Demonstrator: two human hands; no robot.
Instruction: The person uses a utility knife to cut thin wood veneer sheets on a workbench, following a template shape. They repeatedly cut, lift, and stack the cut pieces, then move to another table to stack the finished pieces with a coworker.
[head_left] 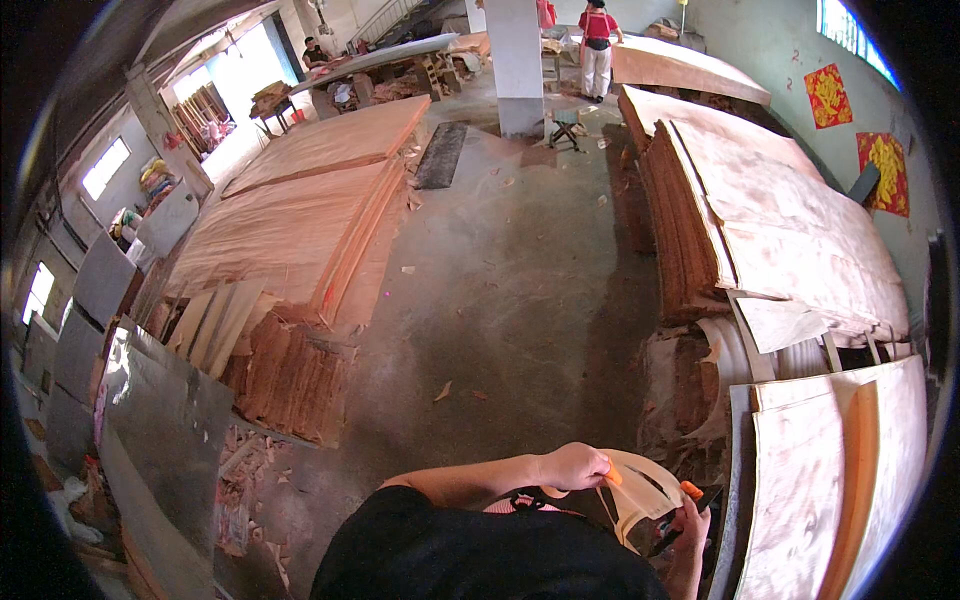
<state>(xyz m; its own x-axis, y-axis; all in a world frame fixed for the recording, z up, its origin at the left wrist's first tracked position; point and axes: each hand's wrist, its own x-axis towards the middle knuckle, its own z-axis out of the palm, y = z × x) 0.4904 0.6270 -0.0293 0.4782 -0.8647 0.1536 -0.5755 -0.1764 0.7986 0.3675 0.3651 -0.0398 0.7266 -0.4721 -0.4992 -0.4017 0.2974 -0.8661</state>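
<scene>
Pinching a curved tan strip (630, 496) at lower centre, the left hand (577, 467) curls; the right hand's (691, 524) finger state is unclear.

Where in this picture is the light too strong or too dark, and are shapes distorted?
Head view: the upper-left opening is nearly burnt out to white, the right-hand wood stack looks pale on top; head view: a shadow band lies on the floor beside that stack; head view: straight edges bend near the rim, and the corners go black.

A folding stool (566, 118) stands near a pillar (518, 68) — red posters (828, 97) line a wall (755, 38).
</scene>
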